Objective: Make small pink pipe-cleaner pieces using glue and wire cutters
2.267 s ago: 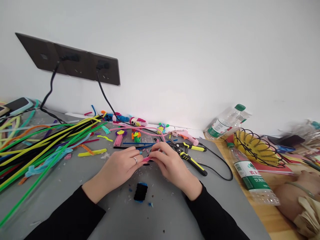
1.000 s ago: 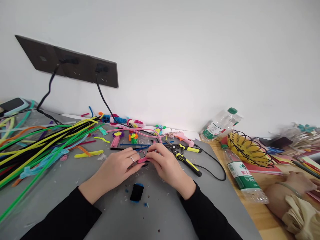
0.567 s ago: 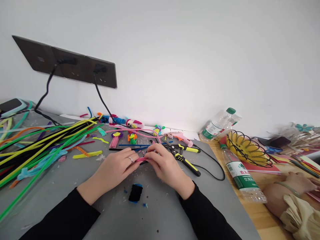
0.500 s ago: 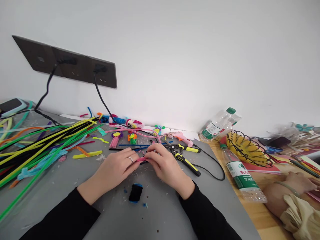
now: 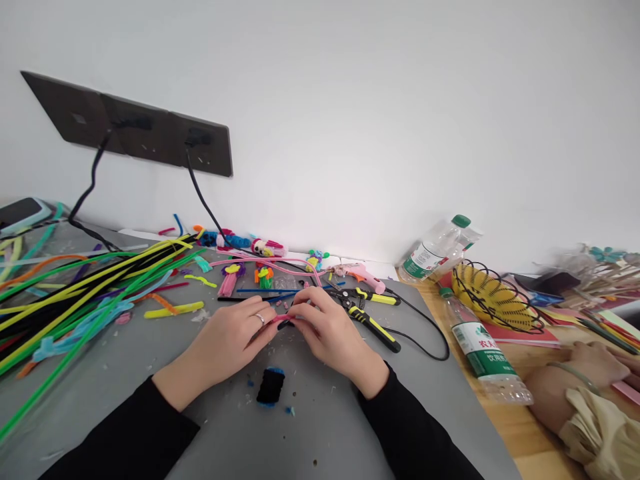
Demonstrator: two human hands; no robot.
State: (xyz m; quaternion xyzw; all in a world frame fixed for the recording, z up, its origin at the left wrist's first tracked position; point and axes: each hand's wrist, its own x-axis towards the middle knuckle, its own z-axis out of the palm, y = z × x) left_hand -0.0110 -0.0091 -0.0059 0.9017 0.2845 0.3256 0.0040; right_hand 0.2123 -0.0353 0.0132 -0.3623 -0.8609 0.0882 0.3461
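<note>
My left hand [image 5: 231, 340] and my right hand [image 5: 331, 331] meet over the grey mat [image 5: 150, 393], fingertips pinched together on a short pink pipe-cleaner piece [image 5: 281, 319] with a black bit at its end. A ring shows on my left hand. Both hands rest on the mat. A small black roll with blue edges [image 5: 271, 386] lies just in front of them, near my wrists.
Long pipe cleaners [image 5: 75, 293] in several colours fan out at the left. Yellow-black pliers [image 5: 373, 319], a pink glue gun [image 5: 363, 274] with a black cord and small finished figures [image 5: 250, 270] lie beyond my hands. Water bottles [image 5: 483, 357], a wire basket [image 5: 493, 297] and another person's arm [image 5: 570, 393] are at the right.
My hands have stayed pinched on the pink piece, with only small finger movements. The view has drifted slightly; the other person's arm at the right shifted a little.
</note>
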